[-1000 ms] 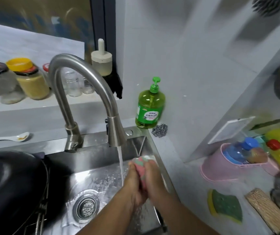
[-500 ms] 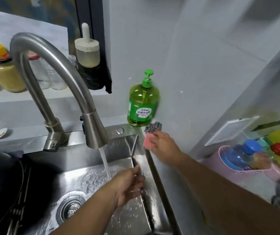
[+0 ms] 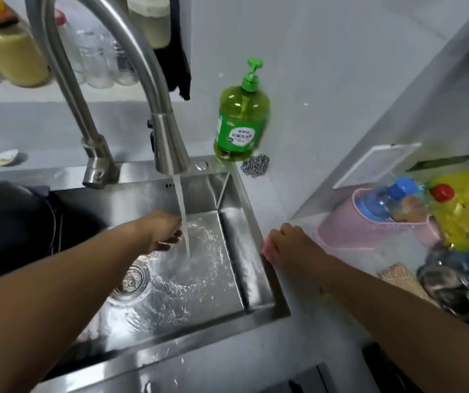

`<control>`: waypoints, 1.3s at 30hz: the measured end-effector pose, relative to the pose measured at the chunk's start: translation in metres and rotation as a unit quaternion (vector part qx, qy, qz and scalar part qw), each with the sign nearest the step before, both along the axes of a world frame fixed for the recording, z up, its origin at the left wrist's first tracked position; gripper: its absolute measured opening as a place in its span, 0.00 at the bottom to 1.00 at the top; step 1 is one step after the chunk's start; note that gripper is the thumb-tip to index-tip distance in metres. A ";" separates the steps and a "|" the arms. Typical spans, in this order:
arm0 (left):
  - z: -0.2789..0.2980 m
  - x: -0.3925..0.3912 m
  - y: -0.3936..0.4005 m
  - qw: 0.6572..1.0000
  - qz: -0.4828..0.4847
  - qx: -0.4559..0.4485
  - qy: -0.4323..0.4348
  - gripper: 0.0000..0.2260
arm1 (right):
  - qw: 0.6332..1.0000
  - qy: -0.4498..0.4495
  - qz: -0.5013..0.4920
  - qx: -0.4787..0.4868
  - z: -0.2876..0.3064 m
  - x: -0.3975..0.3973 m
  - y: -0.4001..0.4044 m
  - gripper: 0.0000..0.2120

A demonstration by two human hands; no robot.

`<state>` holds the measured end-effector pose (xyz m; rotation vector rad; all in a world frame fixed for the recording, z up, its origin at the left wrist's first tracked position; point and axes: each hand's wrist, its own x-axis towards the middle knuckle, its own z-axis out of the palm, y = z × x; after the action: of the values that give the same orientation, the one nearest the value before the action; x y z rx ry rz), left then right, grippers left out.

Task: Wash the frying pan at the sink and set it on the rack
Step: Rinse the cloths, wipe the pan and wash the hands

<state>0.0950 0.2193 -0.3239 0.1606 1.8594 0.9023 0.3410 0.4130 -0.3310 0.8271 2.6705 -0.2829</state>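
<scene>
Both hands low: left hand (image 3: 161, 234) under stream, right hand (image 3: 285, 245) on sponge (image 3: 267, 250).

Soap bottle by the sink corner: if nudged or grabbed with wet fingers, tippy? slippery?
Soap bottle looks mostly full and squat, so probably heavy and hard to tip. Its smooth plastic would likely be slippery when wet. The pump neck seems the surer hold.

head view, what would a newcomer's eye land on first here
Most striking is the curved steel faucet pouring a stream into the wet sink, with the left hand held at the water. Next comes the bright green soap bottle standing on the counter behind the sink's far right corner, a steel scrubber beside it. At the sink's right rim, the right hand holds a pink sponge.
</scene>
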 end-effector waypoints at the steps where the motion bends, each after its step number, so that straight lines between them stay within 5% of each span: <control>1: 0.004 0.001 -0.002 1.000 -0.008 0.008 0.003 0.08 | 1.000 -0.006 0.006 0.011 0.002 0.011 -0.010 0.11; 10: 0.038 -0.002 -0.044 0.997 -0.054 0.051 0.018 0.06 | 0.984 0.076 0.129 0.100 -0.011 0.093 -0.089 0.06; 12: 0.041 -0.007 -0.056 0.996 -0.059 0.051 0.034 0.05 | 0.977 0.125 0.114 0.130 -0.021 0.095 -0.112 0.11; 15: 0.041 -0.014 -0.075 0.995 -0.068 0.040 0.058 0.05 | 0.949 0.138 0.207 0.193 -0.027 0.067 -0.145 0.04; 25: 0.032 -0.016 -0.119 0.989 -0.104 0.026 0.099 0.11 | 0.935 0.204 0.291 0.020 -0.033 -0.017 -0.246 0.14; 35: 0.032 -0.024 -0.152 0.970 -0.167 0.037 0.171 0.09 | 0.894 0.258 0.367 -0.010 -0.035 -0.061 -0.329 0.18; 37: 0.039 -0.024 -0.157 0.955 -0.208 0.033 0.208 0.12 | 0.881 0.226 0.412 -0.048 -0.035 -0.047 -0.319 0.20; 39: 0.044 -0.025 -0.163 0.946 -0.230 0.031 0.228 0.15 | 0.871 0.150 0.467 -0.031 -0.037 -0.034 -0.306 0.31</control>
<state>0.0698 0.0559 -0.2796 0.8692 2.0825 0.6249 0.3075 0.1068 -0.3677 -0.6199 2.9496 -0.2482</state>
